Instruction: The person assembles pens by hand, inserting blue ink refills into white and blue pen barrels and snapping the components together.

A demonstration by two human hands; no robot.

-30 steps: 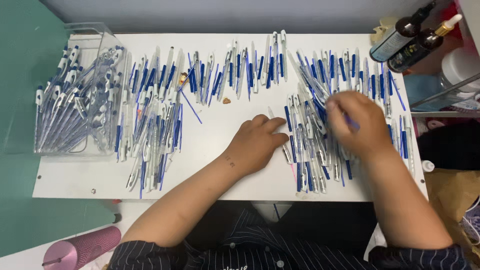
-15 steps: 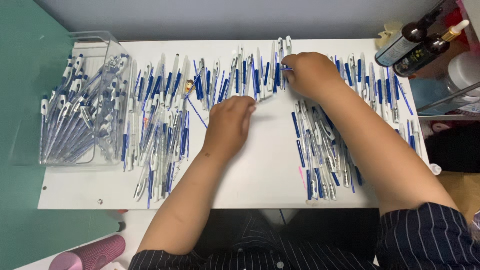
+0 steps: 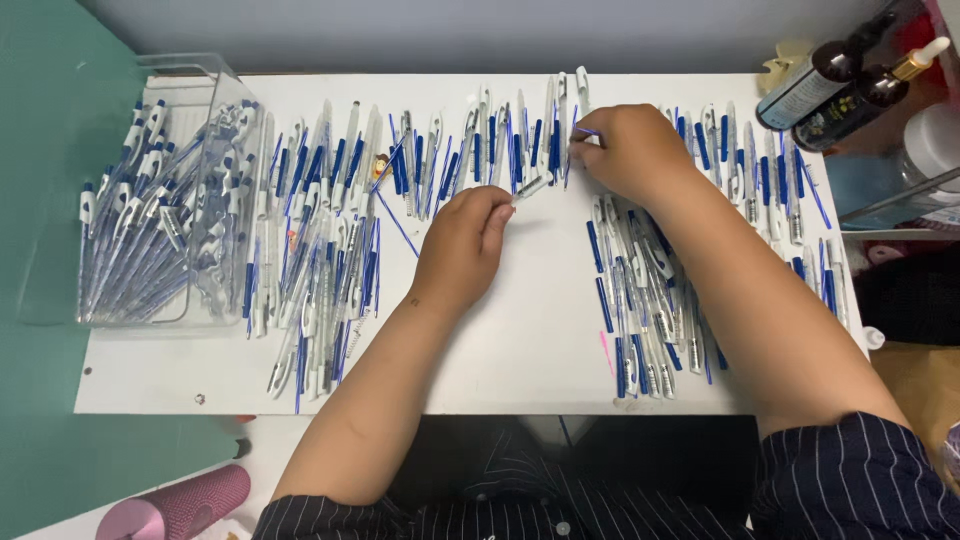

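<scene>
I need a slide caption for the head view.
Left hand holds a clear pen barrel while right hand pinches a blue refill above rows of pen parts on a white table.

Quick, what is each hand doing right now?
Left hand: closed, pinching a clear pen barrel at its fingertips.
Right hand: closed, pinching a thin blue refill.

A small hand-assembly workstation, more home workshop than factory: a white counter (image 3: 520,330) set against a grey wall is covered with rows of blue-and-white pens (image 3: 640,300), a clear plastic bin (image 3: 190,90) holds more, and dropper bottles (image 3: 850,85) crowd a side shelf.
</scene>
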